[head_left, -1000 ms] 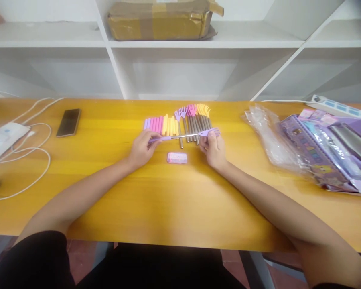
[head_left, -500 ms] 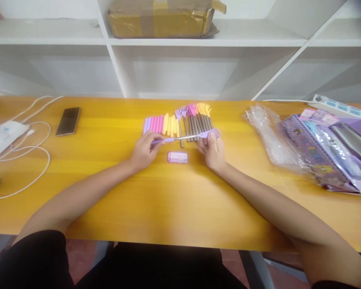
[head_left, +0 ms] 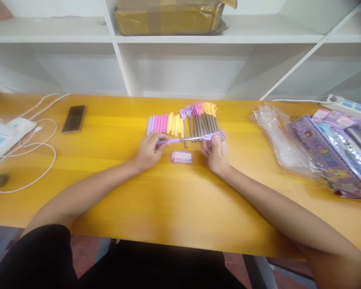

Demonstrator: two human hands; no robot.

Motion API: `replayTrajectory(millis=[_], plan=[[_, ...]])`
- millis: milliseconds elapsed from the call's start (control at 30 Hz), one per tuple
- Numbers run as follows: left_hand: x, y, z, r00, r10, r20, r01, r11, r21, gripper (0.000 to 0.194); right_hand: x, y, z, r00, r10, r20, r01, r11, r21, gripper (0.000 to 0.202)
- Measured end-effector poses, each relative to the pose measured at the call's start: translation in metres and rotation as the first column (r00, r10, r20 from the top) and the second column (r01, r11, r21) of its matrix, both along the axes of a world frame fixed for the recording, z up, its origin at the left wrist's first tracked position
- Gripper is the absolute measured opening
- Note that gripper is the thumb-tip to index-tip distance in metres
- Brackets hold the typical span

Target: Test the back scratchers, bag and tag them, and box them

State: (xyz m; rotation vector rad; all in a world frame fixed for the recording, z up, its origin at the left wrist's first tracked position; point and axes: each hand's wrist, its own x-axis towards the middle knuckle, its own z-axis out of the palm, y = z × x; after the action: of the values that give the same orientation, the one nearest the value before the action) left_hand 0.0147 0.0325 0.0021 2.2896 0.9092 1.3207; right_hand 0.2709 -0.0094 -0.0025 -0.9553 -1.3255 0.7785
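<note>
A purple back scratcher [head_left: 190,139] with a metal rod lies level between my hands, over the table. My left hand [head_left: 150,150] is closed on its purple handle. The fingers of my right hand [head_left: 218,153] pinch it at the claw-shaped head. Just beyond, purple, pink and yellow handle tubes [head_left: 161,123] lie in a row. To their right are several metal rods [head_left: 203,123] with purple, pink and yellow claw heads. A small pink packet [head_left: 181,157] rests on the table between my hands.
At the right lie clear plastic bags [head_left: 278,136] and a purple printed package [head_left: 327,152]. A phone [head_left: 74,119], white cables [head_left: 45,142] and a power strip [head_left: 9,134] are at the left. A taped cardboard box [head_left: 168,18] sits on the white shelf [head_left: 183,39].
The view has shifted slightly, so everything appears a little farther right. Both hands keep their hold on the back scratcher, with little other visible movement.
</note>
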Motion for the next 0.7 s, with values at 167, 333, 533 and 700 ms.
replayTrajectory(millis=[167,333,533,700], plan=[[0.001,0.0,0.0,1.0,0.0,0.004,0.0,0.999,0.052,0.012,0.0,-0.001,0.001,1.0,0.006,0.015,-0.006,1.0,0.023,0.066],[0.002,0.0,0.0,0.999,-0.026,0.032,0.023,0.995,0.098,0.012,-0.001,-0.001,0.005,0.998,0.004,0.056,-0.008,0.997,0.077,0.066],[0.002,0.009,-0.001,0.994,-0.107,0.009,0.104,0.985,0.138,0.014,0.01,0.002,0.002,0.997,-0.025,0.078,0.01,0.984,0.179,0.064],[0.002,0.02,-0.002,0.997,-0.072,-0.041,0.074,0.996,0.044,0.015,0.024,0.019,-0.009,0.986,-0.069,0.149,0.049,0.99,0.134,0.068]])
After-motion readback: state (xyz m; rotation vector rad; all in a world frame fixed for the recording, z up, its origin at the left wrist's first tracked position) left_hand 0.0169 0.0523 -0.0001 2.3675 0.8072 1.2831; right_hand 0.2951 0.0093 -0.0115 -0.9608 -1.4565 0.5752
